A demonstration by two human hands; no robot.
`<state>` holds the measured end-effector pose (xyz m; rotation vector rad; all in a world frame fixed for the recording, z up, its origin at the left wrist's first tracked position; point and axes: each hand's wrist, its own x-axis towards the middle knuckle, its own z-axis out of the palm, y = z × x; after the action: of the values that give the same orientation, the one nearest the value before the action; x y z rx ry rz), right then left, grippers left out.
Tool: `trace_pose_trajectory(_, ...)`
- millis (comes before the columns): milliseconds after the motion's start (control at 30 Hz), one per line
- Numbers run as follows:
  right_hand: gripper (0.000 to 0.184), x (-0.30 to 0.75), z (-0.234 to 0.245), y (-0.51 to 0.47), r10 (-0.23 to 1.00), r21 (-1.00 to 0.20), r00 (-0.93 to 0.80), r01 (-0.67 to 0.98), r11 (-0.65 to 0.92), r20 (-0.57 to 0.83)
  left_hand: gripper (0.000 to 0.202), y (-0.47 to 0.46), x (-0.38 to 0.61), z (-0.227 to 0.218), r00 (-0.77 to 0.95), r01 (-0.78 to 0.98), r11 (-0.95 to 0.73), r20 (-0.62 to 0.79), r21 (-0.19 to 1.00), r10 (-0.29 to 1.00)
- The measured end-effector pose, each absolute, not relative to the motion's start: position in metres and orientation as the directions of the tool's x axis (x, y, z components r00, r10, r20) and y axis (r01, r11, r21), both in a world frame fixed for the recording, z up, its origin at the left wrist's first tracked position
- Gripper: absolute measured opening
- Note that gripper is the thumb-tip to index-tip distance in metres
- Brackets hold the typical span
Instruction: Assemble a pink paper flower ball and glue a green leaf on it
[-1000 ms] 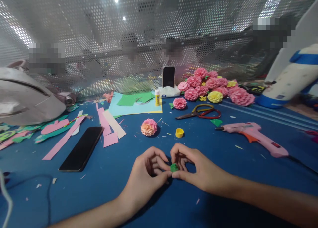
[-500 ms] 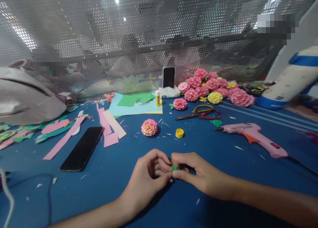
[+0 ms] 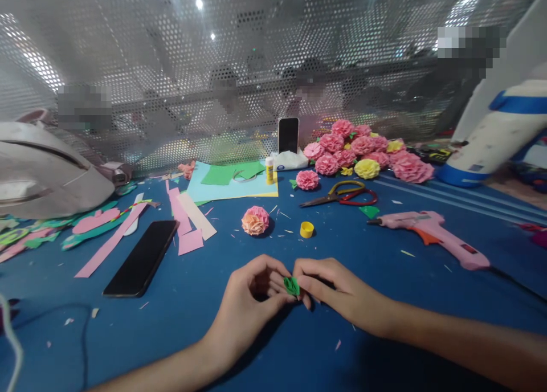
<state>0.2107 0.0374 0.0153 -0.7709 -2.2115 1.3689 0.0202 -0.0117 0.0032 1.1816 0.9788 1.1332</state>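
A small folded piece of green paper (image 3: 291, 286) sits between my two hands, low over the blue table. My left hand (image 3: 258, 298) is curled, with thumb and fingers closed around the paper's left side. From the right, my right hand (image 3: 337, 292) pinches it with thumb and forefinger. Just beyond the hands lies a pink and peach paper flower ball (image 3: 255, 220), and beside it a yellow glue cap (image 3: 306, 229).
A pink glue gun (image 3: 436, 235) and scissors (image 3: 337, 195) lie to the right. Behind are a flower pile (image 3: 342, 147), glue stick (image 3: 269, 171) and coloured sheets (image 3: 205, 190). At left lie a black phone (image 3: 143, 258) and pink strips (image 3: 113, 238); a bottle (image 3: 491, 135) stands far right.
The green paper has turned within my fingers and shows more of its folds. It sits slightly farther left and up, and my right-hand fingers have shifted on it.
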Motion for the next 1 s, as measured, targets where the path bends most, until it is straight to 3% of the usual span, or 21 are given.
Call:
trace_pose_trajectory(367, 0.018, 0.2074, 0.0096, 0.0358, 0.687, -0.843, -0.721, 0.312, 0.438, 0.091, 0.011, -0.0128, 0.0191, 0.0041, 0.119, -0.010, -0.024, 0.025, 1.000, 0.993)
trace_pose_trajectory(733, 0.018, 0.2092, 0.0074, 0.0355, 0.675, -0.818, -0.728, 0.313, 0.483, 0.120, 0.023, -0.0087, 0.0208, 0.0037, 0.149, -0.189, 0.166, -0.139, 0.968, 0.979)
trace_pose_trajectory(1000, 0.022, 0.2092, 0.0074, 0.0352, 0.662, -0.802, -0.738, 0.315, 0.508, 0.130, 0.036, -0.0036, 0.0191, 0.0036, 0.163, -0.249, 0.192, -0.155, 0.949, 0.974)
